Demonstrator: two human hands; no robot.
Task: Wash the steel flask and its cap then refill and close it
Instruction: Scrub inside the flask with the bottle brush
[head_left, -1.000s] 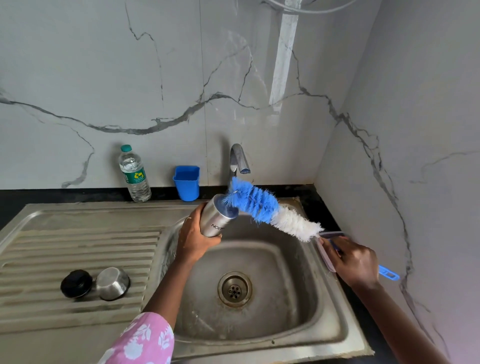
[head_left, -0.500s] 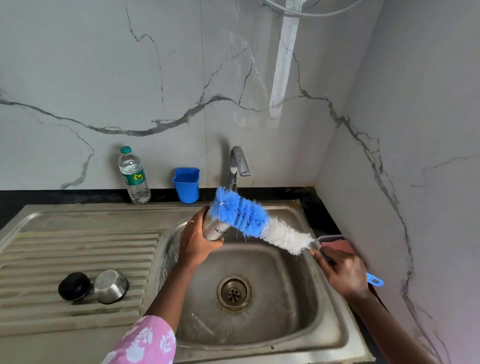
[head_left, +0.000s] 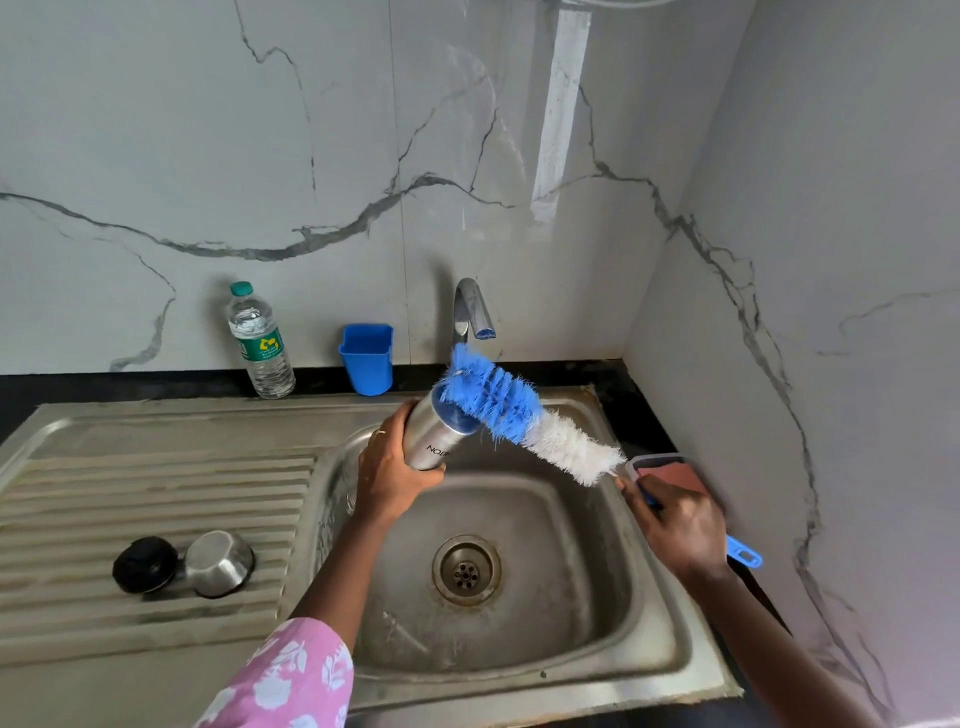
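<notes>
Over the sink (head_left: 649, 670), left hand (head_left: 387, 467) gripped the steel flask (head_left: 434, 434), mouth tilted right; right hand (head_left: 675, 519) clenched the bottle brush (head_left: 524, 421) handle. Brush tip had drifted across the rim, not inside, so interior scrub likely pending. Cap (head_left: 218, 563) sat on drainboard (head_left: 156, 488).

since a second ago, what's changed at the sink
The right hand pushed the bottle brush slightly left: its blue tip, at the mouth of the steel flask before, now lies across it and reaches toward the tap. Nothing was taken up or let go. Unchanged: the left hand holds the flask, and the black cap and steel cup lie on the drainboard.
</notes>
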